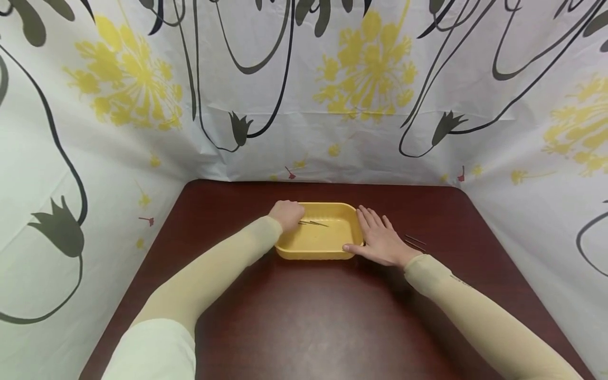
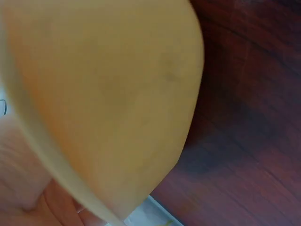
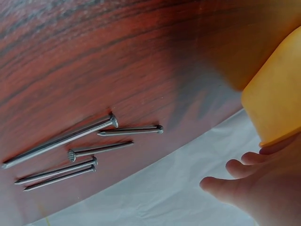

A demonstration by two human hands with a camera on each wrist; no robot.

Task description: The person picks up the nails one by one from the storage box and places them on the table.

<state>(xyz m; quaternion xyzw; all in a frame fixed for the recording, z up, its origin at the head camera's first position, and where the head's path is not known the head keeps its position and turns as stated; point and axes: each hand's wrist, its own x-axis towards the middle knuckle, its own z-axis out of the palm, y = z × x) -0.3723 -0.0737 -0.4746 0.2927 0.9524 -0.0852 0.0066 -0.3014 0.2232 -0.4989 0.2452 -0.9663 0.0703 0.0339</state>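
Note:
A shallow yellow plastic tray (image 1: 318, 241) sits toward the back of the table. At its left end my left hand (image 1: 287, 214) reaches over the rim with bent fingers; its fingertips are hidden. Beside that hand, thin metal nails (image 1: 314, 224) show inside the tray. The left wrist view has the tray's outer wall (image 2: 117, 94), with part of the hand (image 2: 21, 165) beyond the rim. My right hand (image 1: 380, 240) lies against the tray's right end, fingers extended and thumb over the near rim corner. Several loose nails (image 3: 61, 141) lie on the table to its right.
The dark reddish wooden table (image 1: 309, 316) has rounded far corners. White cloth with yellow flowers and grey stems (image 1: 304, 132) hangs along its back and sides. In the right wrist view, pale cloth (image 3: 164, 188) borders the table edge near the nails.

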